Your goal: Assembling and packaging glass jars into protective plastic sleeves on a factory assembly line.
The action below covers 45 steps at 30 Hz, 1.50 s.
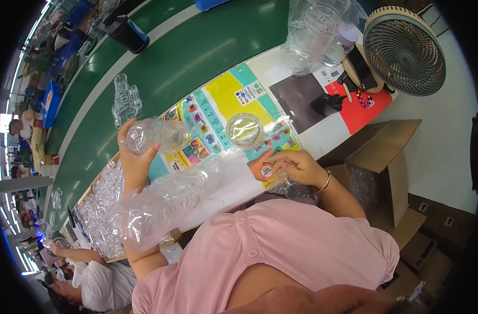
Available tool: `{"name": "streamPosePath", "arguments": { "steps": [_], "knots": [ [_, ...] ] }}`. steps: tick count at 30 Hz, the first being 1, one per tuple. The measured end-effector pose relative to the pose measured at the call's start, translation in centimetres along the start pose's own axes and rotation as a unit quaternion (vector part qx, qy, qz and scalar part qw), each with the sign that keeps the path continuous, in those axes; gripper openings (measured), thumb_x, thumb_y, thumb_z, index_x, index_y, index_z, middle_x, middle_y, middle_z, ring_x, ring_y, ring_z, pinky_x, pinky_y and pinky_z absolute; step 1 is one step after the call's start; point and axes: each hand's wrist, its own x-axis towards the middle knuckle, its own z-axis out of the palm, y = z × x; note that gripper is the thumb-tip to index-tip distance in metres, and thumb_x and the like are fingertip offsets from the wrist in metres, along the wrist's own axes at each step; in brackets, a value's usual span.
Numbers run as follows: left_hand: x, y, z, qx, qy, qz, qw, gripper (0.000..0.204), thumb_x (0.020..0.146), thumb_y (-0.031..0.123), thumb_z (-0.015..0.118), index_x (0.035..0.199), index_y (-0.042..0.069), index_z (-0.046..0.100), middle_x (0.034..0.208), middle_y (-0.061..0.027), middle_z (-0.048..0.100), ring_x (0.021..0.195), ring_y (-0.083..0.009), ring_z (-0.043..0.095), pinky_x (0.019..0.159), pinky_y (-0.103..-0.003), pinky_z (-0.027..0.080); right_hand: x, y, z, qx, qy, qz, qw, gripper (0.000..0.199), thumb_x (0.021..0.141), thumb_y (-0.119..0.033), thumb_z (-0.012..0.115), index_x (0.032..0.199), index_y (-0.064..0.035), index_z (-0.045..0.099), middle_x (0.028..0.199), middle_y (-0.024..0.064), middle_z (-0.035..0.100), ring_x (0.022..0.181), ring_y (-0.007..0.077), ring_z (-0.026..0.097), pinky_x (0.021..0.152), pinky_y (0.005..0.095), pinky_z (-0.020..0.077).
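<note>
A: What does your left hand (135, 161) hold?
B: Your fingers wrap a clear plastic jar (168, 135), left of the frame's centre.
A: And your right hand (298, 168)?
B: Curled, right of centre, below a clear round container (245, 131); whether it pinches anything, I cannot tell.

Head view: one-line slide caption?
Left hand holds a clear cylindrical container over a colourful printed sheet; right hand near its edge, a clear round container between them.

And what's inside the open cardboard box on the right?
Some clear plastic shows inside the cardboard box; its bottom, and anything beneath the plastic, is hidden.
</note>
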Motion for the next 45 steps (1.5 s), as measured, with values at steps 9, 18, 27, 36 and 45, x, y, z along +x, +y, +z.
{"name": "streamPosePath", "arguments": {
  "steps": [9, 18, 27, 36, 45],
  "knots": [
    [0.3, 1.3, -1.9, 0.018, 0.059, 0.032, 0.998, 0.033, 0.088, 0.017, 0.058, 0.115, -0.001, 0.055, 0.117, -0.0162, 0.056, 0.109, -0.0218, 0.052, 0.099, -0.031, 0.035, 0.5, 1.2, -1.1, -0.049, -0.008, 0.024, 0.999, 0.021, 0.083, -0.003, 0.052, 0.1, 0.001, 0.062, 0.079, 0.0061, 0.063, 0.07, 0.0067, 0.058, 0.062, 0.021, 0.0453],
    [-0.2, 10.5, -13.4, -0.104, 0.388, 0.253, 0.88, 0.037, 0.087, 0.0, 0.04, 0.124, 0.001, 0.041, 0.125, -0.0189, 0.048, 0.1, -0.0241, 0.056, 0.089, -0.037, 0.046, -0.6, 2.6, -1.1, -0.018, 0.044, 0.058, 0.997, 0.016, 0.086, -0.003, 0.052, 0.1, 0.0027, 0.059, 0.082, 0.0044, 0.062, 0.071, 0.0082, 0.056, 0.067, 0.0217, 0.0451],
    [-8.6, 12.7, -14.0, 0.206, 0.101, 0.246, 0.942, 0.041, 0.079, 0.035, 0.056, 0.092, -0.003, 0.064, 0.066, -0.005, 0.047, 0.066, -0.016, 0.047, 0.065, -0.028, 0.037, -0.1, 2.6, -0.4, -0.025, 0.038, 0.046, 0.998, 0.015, 0.088, -0.004, 0.05, 0.099, 0.003, 0.058, 0.078, 0.0055, 0.059, 0.07, 0.0092, 0.054, 0.064, 0.0215, 0.0434],
    [-4.1, 10.0, -7.5, 0.226, 0.017, 0.032, 0.974, 0.066, 0.062, 0.011, 0.079, 0.122, 0.006, 0.052, 0.11, -0.0098, 0.055, 0.091, -0.0192, 0.058, 0.067, -0.025, 0.047, 0.1, 2.0, -0.3, -0.052, 0.049, 0.035, 0.997, 0.015, 0.086, -0.001, 0.051, 0.097, 0.0036, 0.06, 0.081, 0.0075, 0.061, 0.071, 0.0108, 0.058, 0.065, 0.0226, 0.0458],
    [2.7, 2.0, -2.7, 0.217, -0.064, 0.046, 0.973, 0.067, 0.061, 0.009, 0.081, 0.121, 0.004, 0.053, 0.115, -0.0109, 0.055, 0.101, -0.0148, 0.054, 0.079, -0.028, 0.048, -0.2, 2.8, -0.3, -0.056, 0.068, 0.044, 0.995, 0.015, 0.085, -0.001, 0.051, 0.096, 0.0039, 0.06, 0.081, 0.0085, 0.062, 0.071, 0.0116, 0.058, 0.066, 0.0235, 0.0461]
  ]
}}
